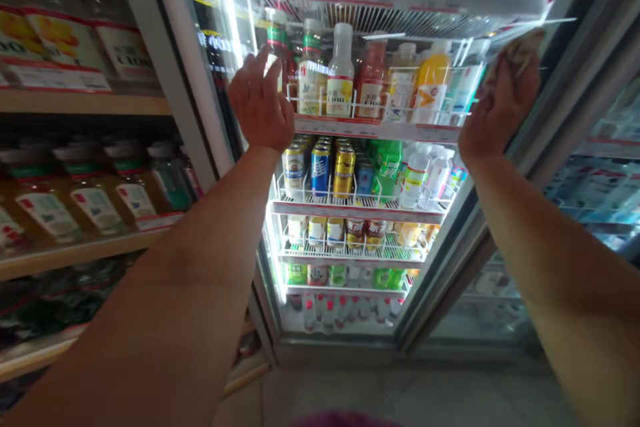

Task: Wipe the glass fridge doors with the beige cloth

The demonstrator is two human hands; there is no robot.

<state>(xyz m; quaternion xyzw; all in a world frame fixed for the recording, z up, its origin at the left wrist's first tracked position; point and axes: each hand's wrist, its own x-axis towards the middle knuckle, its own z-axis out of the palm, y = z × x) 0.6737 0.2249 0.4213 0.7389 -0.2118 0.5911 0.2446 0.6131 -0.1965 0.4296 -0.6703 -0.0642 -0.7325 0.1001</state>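
Note:
In the head view, my left hand (263, 103) is raised at the left side of a lit drinks cooler, fingers apart, in front of a green-labelled bottle (277, 37). Nothing shows in its grasp. On the right, my right hand (503, 97) is closed on a crumpled brownish cloth (523, 50), near the cooler's right frame. Between the hands stand bottles on an upper shelf, among them a clear-capped yellow-label bottle (340, 77) and an orange bottle (431, 83). Whether either hand touches glass cannot be made out.
Lower cooler shelves hold cans, such as a gold can (344, 172), and green bottles (387, 167). Wooden shelving (85, 103) with juice bottles (90, 197) stands at the left. A metal door frame (450, 280) runs along the right, above the tiled floor (400, 390).

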